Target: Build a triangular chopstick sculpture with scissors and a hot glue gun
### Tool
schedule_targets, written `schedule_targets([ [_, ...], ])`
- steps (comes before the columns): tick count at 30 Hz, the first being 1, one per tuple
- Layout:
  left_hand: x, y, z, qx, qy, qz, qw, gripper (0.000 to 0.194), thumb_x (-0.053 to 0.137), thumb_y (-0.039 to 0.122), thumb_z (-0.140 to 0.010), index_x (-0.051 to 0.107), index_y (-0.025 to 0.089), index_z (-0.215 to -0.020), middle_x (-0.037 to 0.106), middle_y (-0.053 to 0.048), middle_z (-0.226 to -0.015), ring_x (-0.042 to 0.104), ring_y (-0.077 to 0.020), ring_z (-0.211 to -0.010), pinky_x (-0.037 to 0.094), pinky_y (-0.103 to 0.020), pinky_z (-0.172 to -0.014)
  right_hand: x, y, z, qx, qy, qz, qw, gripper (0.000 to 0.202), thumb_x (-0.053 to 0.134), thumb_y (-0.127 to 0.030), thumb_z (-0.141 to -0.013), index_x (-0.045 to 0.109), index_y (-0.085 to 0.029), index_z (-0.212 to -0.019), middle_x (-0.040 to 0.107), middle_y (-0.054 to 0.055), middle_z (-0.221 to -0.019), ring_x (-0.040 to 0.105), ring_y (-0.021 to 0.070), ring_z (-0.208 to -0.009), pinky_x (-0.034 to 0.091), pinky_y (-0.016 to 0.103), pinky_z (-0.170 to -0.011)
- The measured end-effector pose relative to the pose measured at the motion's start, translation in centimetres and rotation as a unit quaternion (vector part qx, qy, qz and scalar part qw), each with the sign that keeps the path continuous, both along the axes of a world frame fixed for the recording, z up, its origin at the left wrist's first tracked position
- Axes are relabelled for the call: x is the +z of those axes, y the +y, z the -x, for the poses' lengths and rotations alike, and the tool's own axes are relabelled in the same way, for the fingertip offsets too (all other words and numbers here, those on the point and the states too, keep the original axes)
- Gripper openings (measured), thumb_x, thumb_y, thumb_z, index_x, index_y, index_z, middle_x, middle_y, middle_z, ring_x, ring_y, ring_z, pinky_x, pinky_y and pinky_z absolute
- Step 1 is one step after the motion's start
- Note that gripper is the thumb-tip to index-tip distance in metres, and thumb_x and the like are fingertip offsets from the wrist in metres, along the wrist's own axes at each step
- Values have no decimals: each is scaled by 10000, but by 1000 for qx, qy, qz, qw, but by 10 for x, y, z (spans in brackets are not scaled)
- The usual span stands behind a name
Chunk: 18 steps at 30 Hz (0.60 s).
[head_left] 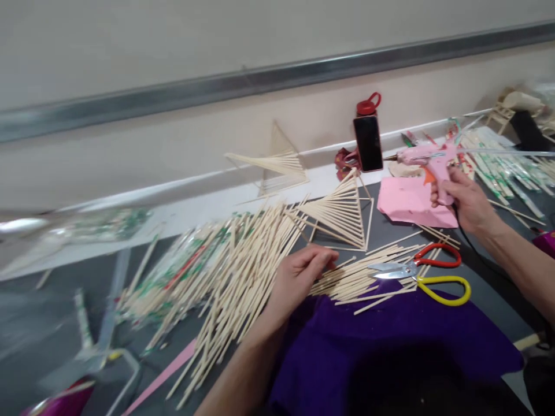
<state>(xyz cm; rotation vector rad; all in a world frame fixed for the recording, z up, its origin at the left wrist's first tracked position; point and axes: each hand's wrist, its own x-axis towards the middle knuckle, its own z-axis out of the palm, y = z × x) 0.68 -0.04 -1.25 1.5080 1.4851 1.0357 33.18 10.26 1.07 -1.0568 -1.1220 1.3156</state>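
My right hand (466, 199) is wrapped round the handle of a pink hot glue gun (427, 155), raised over a pink sheet (411, 199), with its nozzle pointing left. My left hand (306, 271) is closed, fingers curled together, over a spread of thin wooden sticks (368, 268). A stick end shows by its fingertips, but I cannot tell if the hand grips it. Just beyond stands a twisted frame of glued sticks (342, 211). Scissors (414, 268) with one red and one yellow handle lie on the sticks, to the right of my left hand.
A large pile of loose sticks (247, 277) and plastic-wrapped sticks (173, 283) lie left. A phone (368, 143) leans on a red-capped bottle (367, 106) near the wall. Purple cloth (390, 341) covers the front. Another stick frame (277, 167) stands behind. More wrapped sticks (503, 164) lie right.
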Motion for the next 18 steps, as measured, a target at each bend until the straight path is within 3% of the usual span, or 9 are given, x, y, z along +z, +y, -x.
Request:
schedule_targets([
  [4,-21,-3,-3,89,-151,67,982,260,736,429,-750,710,182,-828,695,-32,-714,654,-143,-598,429,-188,-431,12,-9,10,9,-14,5,1000,91,667,-278,-772,629,-240,-845,647,29,-728,587,139,-587,497,301,-577],
  [8,-33,-3,-5,137,-243,95,956,439,790,393,-698,658,163,-1048,699,-106,-1088,661,-122,-615,424,-181,-401,19,-15,29,63,-49,5,997,111,669,-298,-758,639,-256,-856,714,58,-863,594,149,-547,493,329,-537],
  [12,-30,0,-12,124,-264,85,953,563,780,361,-727,606,191,-1235,551,-167,-1387,700,-145,-721,468,-196,-434,19,-16,56,128,-113,-16,985,155,682,-330,-780,628,-262,-909,711,32,-826,613,147,-583,477,293,-525],
  [15,-28,4,-15,115,-268,85,953,566,772,352,-745,607,207,-1267,490,-171,-1454,711,-158,-745,489,-210,-446,20,-12,75,164,-169,-50,971,183,664,-351,-776,605,-248,-915,677,17,-699,609,163,-596,470,288,-516],
  [18,-30,9,-15,106,-271,85,953,569,767,352,-754,604,212,-1281,459,-169,-1488,714,-158,-749,496,-209,-447,23,-6,94,175,-213,-91,957,184,654,-340,-761,601,-240,-906,679,25,-734,601,171,-617,450,289,-497],
])
